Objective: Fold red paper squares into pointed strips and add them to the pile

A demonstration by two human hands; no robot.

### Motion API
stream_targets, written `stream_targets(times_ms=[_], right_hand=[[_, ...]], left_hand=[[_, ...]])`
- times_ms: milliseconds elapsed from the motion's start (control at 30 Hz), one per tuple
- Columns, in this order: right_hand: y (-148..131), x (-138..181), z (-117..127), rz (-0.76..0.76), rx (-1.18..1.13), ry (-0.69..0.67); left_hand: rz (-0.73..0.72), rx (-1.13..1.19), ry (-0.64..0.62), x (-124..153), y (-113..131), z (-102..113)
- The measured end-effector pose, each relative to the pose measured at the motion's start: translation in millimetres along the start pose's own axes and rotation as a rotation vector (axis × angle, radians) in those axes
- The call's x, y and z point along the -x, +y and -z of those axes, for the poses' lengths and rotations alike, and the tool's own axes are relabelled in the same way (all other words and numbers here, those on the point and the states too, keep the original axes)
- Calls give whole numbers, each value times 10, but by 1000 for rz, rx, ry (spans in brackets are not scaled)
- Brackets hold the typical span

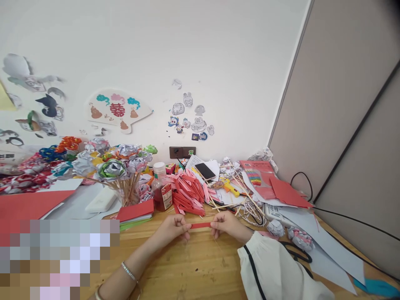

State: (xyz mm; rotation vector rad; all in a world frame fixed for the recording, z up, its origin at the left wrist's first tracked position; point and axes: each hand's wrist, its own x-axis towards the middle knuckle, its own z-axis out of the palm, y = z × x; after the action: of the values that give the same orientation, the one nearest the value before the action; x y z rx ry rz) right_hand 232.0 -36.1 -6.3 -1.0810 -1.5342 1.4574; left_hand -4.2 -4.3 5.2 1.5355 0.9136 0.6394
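A narrow red paper strip (200,225) is stretched level between my two hands, just above the wooden table (187,271). My left hand (176,227) pinches its left end between thumb and fingers. At the other end, my right hand (223,225) grips the strip the same way. A thin pale thread or glue string hangs below my right hand. Behind the strip lies a heap of folded red and pink paper pieces (189,191). A jar of reddish-brown liquid (162,193) stands to the left of that heap.
Paper flowers on sticks (114,171) stand at the back left beside stacked red paper (136,210). A phone (205,171), a yellow glue gun (230,187) and a bead string (252,214) lie behind my right hand. Black-handled scissors (296,252) lie by my right sleeve.
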Motion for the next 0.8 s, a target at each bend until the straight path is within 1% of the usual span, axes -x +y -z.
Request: stream_targets(times_ms=[67,133,233,300,367,433,533,633,733,800], right_hand=[[-16,6,8,10,8,-23],[-27,9,15,25,21,-25],[-40,10,16,66,37,12],[-50,10,10,95,52,22],[-60,10,-1,109,73,13],[-65,12,-12,110,111,1],[-76,20,-26,123,194,10],[-105,33,-49,154,239,50],[-137,44,-73,186,250,61],[-144,44,-70,206,258,66]], left_hand=[[-20,-5,-27,-6,-14,32],[-71,-83,-37,8,-4,48],[-166,-277,-39,67,61,28],[-207,-417,-64,121,127,-6],[-229,-550,-99,168,192,-37],[-226,-634,-120,196,236,-53],[-183,-612,-157,200,242,-49],[-84,-474,-201,172,190,-32],[7,-397,-192,141,162,12],[-12,-424,-154,137,199,93]])
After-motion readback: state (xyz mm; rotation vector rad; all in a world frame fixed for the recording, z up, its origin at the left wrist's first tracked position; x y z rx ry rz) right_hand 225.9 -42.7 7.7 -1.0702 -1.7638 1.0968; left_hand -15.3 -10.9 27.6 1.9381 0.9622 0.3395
